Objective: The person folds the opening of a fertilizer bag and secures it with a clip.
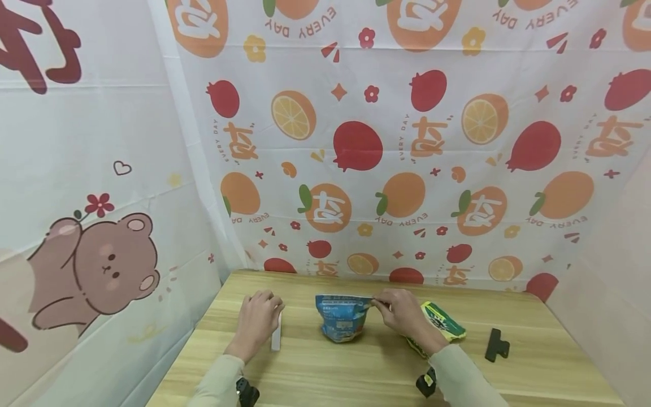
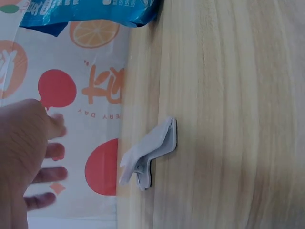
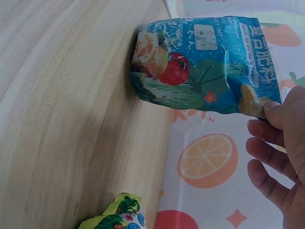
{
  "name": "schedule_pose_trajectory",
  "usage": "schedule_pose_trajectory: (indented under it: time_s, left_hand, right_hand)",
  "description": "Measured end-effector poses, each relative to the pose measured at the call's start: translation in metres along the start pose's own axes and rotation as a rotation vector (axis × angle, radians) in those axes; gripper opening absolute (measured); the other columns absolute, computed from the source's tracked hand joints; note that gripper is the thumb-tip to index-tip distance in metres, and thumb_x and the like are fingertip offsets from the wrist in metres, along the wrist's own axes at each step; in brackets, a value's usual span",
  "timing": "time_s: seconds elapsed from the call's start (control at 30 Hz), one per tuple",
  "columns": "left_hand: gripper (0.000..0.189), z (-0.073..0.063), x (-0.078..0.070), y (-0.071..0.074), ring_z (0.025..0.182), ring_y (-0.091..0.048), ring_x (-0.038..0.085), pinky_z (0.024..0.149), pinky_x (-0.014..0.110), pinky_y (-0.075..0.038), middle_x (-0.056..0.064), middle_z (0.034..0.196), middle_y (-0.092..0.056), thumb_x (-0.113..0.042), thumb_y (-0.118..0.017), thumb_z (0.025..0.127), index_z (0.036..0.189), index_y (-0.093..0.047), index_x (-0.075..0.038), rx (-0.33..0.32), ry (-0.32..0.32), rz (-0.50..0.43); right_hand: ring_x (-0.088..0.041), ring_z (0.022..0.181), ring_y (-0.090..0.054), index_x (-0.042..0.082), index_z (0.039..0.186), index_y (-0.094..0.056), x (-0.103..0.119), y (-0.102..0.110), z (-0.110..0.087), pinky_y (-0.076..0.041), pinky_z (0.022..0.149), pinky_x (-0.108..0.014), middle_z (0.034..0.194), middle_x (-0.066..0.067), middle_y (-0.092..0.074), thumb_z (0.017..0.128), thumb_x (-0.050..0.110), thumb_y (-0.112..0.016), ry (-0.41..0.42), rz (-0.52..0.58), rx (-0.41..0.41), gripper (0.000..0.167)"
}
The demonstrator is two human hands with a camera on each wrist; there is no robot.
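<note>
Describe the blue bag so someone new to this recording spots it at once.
On the wooden table, look between the left hand and the right hand. The blue bag stands upright there, one upper corner pinched by the right hand. Unlike the green-and-yellow packet lying farther right, it is mainly blue, with a red tomato pictured on one face.

The words "EVERY DAY" are repeating across the fruit-printed cloth point(image 1: 396, 147), curving beside oranges and running vertically next to stylised orange characters. On the blue bag point(image 1: 343, 323), large white characters are showing along the top, "肥料" seemingly among them; its small print is staying too blurred to read, as is the green-and-yellow packet's point(image 1: 442, 320) lettering.
</note>
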State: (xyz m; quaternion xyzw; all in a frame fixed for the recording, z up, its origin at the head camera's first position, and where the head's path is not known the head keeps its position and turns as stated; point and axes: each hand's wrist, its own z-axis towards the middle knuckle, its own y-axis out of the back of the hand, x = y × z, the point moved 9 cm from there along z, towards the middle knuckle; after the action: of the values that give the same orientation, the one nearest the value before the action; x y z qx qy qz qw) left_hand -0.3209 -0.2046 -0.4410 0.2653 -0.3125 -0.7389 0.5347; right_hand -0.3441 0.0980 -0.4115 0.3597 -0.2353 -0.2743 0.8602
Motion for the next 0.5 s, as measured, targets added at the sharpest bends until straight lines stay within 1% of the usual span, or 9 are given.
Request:
schedule_pose_trajectory:
  time_s: [0.1,0.2,0.33,0.43,0.5]
  left_hand:
    - [0.009,-0.002,0.015,-0.011,0.071,-0.067,0.027,0.059,0.040,-0.047,0.006,0.082,-0.071,-0.015,-0.082,0.083,0.086,-0.075,-0.009,0.098,0.107,-0.006]
    - [0.017,-0.006,0.033,-0.022,0.073,-0.069,0.031,0.059,0.045,-0.051,0.010,0.085,-0.073,-0.020,-0.079,0.086,0.090,-0.072,-0.005,0.197,0.223,-0.026]
    - [0.027,-0.014,0.055,-0.037,0.070,-0.066,0.030,0.059,0.047,-0.052,0.014,0.081,-0.069,-0.025,-0.074,0.091,0.089,-0.065,0.000,0.329,0.366,-0.091]
    - [0.031,-0.021,0.065,-0.046,0.068,-0.063,0.030,0.059,0.046,-0.051,0.016,0.078,-0.065,-0.027,-0.071,0.093,0.090,-0.061,0.002,0.416,0.439,-0.129]
    - [0.032,-0.025,0.068,-0.051,0.069,-0.062,0.030,0.059,0.046,-0.051,0.017,0.080,-0.065,-0.028,-0.070,0.094,0.093,-0.061,0.003,0.457,0.466,-0.144]
  right_hand:
    - [0.008,0.057,-0.045,0.019,0.085,-0.079,-0.002,-0.001,0.001,-0.037,0.052,-0.012,0.071,0.010,-0.069,0.089,0.014,-0.077,-0.013,0.001,0.005,0.007]
    - [0.007,0.058,-0.044,0.019,0.085,-0.079,-0.003,-0.002,0.002,-0.037,0.053,-0.013,0.071,0.010,-0.069,0.091,0.015,-0.076,-0.030,0.004,0.012,0.007]
    - [0.005,0.061,-0.045,0.018,0.087,-0.077,-0.003,-0.004,0.002,-0.038,0.054,-0.015,0.073,0.009,-0.067,0.091,0.015,-0.075,-0.055,0.016,0.009,0.006]
    - [0.005,0.062,-0.044,0.018,0.087,-0.076,-0.004,-0.006,0.000,-0.038,0.055,-0.016,0.073,0.009,-0.065,0.092,0.016,-0.075,-0.090,0.016,0.014,0.005]
    - [0.005,0.062,-0.043,0.019,0.087,-0.075,-0.005,-0.008,-0.002,-0.037,0.054,-0.016,0.073,0.010,-0.063,0.092,0.017,-0.075,-0.113,0.017,0.022,0.005]
